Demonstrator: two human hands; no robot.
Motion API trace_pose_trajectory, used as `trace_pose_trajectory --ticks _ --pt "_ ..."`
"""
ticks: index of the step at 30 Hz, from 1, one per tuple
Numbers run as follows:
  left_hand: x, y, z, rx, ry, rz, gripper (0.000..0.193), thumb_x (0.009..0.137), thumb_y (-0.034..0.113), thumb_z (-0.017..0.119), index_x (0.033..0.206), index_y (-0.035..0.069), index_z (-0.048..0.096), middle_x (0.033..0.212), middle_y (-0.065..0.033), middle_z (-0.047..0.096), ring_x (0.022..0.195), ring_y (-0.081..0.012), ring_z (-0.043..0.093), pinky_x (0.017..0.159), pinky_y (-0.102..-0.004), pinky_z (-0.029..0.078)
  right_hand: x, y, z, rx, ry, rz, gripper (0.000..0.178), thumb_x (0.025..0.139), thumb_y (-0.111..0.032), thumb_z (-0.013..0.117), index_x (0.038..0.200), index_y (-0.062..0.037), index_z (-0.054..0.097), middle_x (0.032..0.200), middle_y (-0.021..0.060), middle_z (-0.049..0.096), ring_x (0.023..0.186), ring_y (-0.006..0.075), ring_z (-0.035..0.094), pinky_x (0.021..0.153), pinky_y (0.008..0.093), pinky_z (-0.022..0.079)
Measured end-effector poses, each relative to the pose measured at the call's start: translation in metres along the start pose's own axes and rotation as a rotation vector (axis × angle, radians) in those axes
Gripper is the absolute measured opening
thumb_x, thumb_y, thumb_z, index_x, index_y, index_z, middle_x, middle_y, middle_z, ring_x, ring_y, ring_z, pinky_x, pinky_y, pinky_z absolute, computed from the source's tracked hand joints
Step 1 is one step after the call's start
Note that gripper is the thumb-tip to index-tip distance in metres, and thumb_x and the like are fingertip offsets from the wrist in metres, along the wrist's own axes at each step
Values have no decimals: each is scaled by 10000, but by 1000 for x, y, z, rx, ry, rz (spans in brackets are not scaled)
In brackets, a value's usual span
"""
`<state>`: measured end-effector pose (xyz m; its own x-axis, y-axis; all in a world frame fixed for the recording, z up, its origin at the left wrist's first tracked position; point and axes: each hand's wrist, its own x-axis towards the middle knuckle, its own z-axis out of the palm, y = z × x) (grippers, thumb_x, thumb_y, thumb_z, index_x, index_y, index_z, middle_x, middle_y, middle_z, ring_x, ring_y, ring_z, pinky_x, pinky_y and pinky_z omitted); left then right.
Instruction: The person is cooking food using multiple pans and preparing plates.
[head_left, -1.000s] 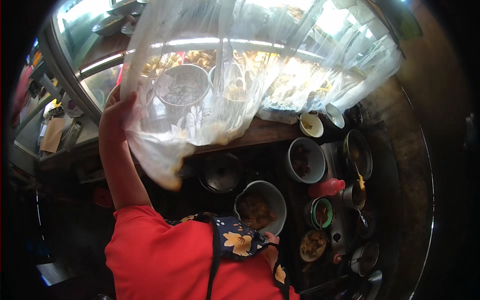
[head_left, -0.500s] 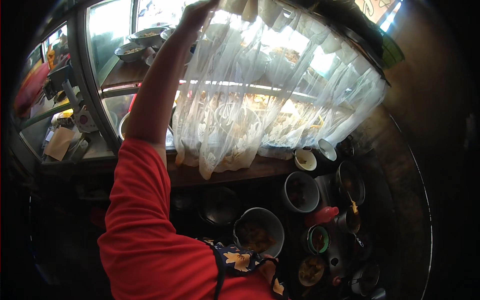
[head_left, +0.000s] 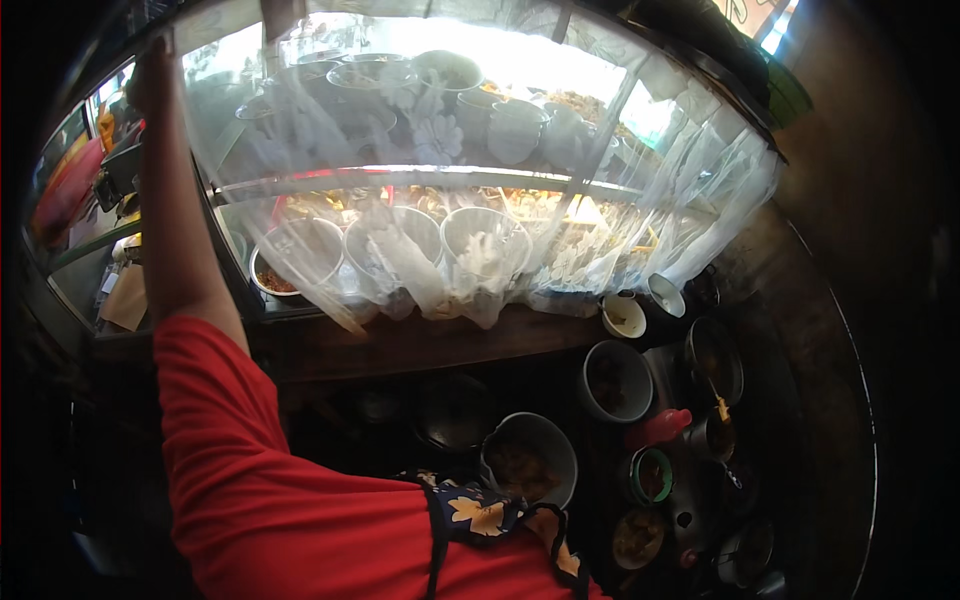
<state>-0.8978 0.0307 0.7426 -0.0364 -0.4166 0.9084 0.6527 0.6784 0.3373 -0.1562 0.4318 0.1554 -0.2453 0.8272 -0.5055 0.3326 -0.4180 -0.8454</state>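
Observation:
My left arm, in a red sleeve, stretches up to the far left. At the upper left, my left hand is closed at the edge of a sheer white lace curtain; its fingers are dark and partly hidden. The curtain hangs spread across a glass food display case, its hem in loose folds over the wooden ledge. Through the thin cloth show several bowls on an upper shelf and white tubs of food on the lower one. My right hand is out of sight.
Below the ledge stand a large grey pot of food, another grey pot, a pink bottle, a green-rimmed container and several other bowls. Two small white bowls sit at the ledge's right end. A dark window frame borders the left side.
My left hand has moved left along the top of the case, drawing the curtain with it. The bunched folds have spread, and the cloth now covers the left-hand bowls too.

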Motion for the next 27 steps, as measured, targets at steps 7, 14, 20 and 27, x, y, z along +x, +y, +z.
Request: trace_pose_trajectory --ticks 7,14,20,27 --pt "93 -91 -121 1068 -98 570 512 848 531 292 1004 166 615 952 -77 622 842 -291 605 691 -395 488 20 -22 4 24 -160 53 272 640 -80 588 871 51 532 782 103 562 705 203 543 621 341 438" --pt "-117 65 -204 21 -99 -204 269 786 237 599 906 -2 634 892 -72 643 737 -143 626 662 -231 475 -4 -108 12 238 -39 28 218 664 -80 556 848 37 558 753 132 583 691 242 594 573 368 505" --pt "-312 182 -238 -450 -561 -529 214 806 17 536 1020 6 550 872 -35 558 731 -109 515 638 -220 448 75 -151 36 340 -83 36 347 729 -115 529 1025 47 449 980 193 503 829 338 562 605 474 552" --pt "-396 245 -253 -589 -1138 -660 183 788 18 584 968 51 581 803 13 558 648 -45 476 585 -178 397 131 -199 103 451 -196 14 370 815 -199 514 1095 30 438 1030 168 504 867 322 553 643 455 547"
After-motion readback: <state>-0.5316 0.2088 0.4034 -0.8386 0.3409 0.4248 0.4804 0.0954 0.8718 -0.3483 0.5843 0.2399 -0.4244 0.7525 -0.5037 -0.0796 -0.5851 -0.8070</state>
